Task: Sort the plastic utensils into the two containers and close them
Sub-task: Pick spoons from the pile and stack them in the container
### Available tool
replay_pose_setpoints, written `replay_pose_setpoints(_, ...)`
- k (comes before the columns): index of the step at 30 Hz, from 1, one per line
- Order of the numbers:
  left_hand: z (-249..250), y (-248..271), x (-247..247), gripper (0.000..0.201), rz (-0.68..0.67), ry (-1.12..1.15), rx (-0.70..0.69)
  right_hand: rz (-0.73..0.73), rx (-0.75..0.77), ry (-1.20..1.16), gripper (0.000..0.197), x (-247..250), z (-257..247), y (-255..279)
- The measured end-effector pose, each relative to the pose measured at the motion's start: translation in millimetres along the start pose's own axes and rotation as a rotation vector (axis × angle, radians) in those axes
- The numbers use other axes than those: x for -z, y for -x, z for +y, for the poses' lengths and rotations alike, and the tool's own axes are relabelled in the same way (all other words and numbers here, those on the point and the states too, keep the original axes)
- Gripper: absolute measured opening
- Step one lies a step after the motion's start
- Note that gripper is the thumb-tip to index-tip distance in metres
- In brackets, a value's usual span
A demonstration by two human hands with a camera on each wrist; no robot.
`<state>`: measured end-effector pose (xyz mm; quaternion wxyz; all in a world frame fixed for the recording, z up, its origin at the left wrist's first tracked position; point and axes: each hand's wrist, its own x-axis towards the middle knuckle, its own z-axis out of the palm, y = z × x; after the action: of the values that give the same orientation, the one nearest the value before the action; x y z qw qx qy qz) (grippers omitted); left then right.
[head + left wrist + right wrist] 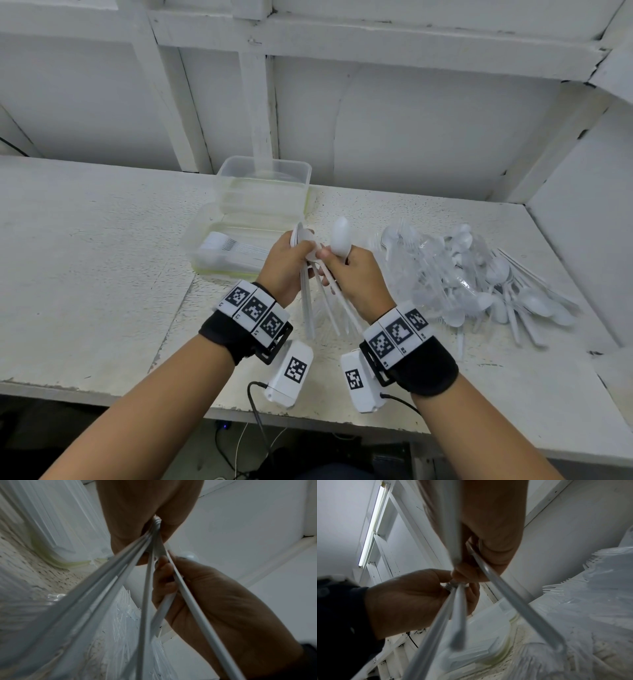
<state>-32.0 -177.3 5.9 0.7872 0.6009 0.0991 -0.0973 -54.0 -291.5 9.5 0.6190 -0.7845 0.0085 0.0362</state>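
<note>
Above the table's middle, my left hand (pixel 303 249) grips a nested stack of white plastic spoons (pixel 300 233), bowls up and handles (pixel 111 577) fanning down toward me. Touching it from the right, my right hand (pixel 331 256) holds a few more spoons; one spoon bowl (pixel 341 240) sticks up above its thumb. In the left wrist view the right hand (pixel 214 595) curls round two handles. Behind the hands lies a low clear container (pixel 205 236) with white forks (pixel 226 245) lined up inside. A taller clear container (pixel 263 178) stands behind it; its contents are hard to make out.
A loose heap of white spoons and forks (pixel 479 284), partly on clear plastic wrap, covers the table's right side up to the side wall (pixel 582 212). The white back wall (pixel 411 130) rises just behind the containers. Cables (pixel 257 407) hang from the wrist cameras at the front edge.
</note>
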Motion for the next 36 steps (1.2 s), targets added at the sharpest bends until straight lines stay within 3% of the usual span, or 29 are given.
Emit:
replay_pose_setpoints(4,-1.4,-1.4,1.9,0.018,0.073,0.059,0.019,0.0,0.017,0.067,0.028,2.1,-2.2,2.2)
replay_pose_setpoints(7,1.1,-3.6,6.6,0.019,0.093,0.119,-0.01,0.045,0.071,0.136,0.012,10.3,-5.8,4.0)
replay_pose_setpoints(12,3.8,-7.0,5.7,0.012,0.144,0.079,-0.037,-0.083,0.006,0.228,0.013,19.4,-9.7,3.1)
replay_pose_setpoints(17,-0.2,-5.3,0.6,0.014,0.049,0.086,-0.043,0.043,0.173,0.35,0.014,3.2,-2.8,-1.8)
replay_pose_setpoints(20,-0.8,-4.3,0.8,0.037,-0.036,0.138,-0.041,0.09,0.213,0.334,0.013,-4.0,-2.8,-2.1)
replay_pose_setpoints(23,0.8,-1.2,-1.1,0.045,-0.1,0.125,-0.034,0.058,0.272,0.445,0.025,-4.4,-8.1,-2.8)
replay_pose_setpoints(27,2.2,0.8,-4.7,0.033,-0.103,0.097,-0.049,-0.017,0.271,0.534,0.023,-8.5,-13.6,-6.0)
replay_pose_setpoints(32,3.1,-5.2,1.4,0.024,-0.061,0.091,-0.029,-0.129,0.221,0.501,0.028,-6.1,-12.4,-7.2)
replay_pose_setpoints(36,7.7,-8.3,4.1,0.025,-0.033,0.147,-0.037,-0.15,0.237,0.33,0.034,-4.6,-7.5,-5.1)
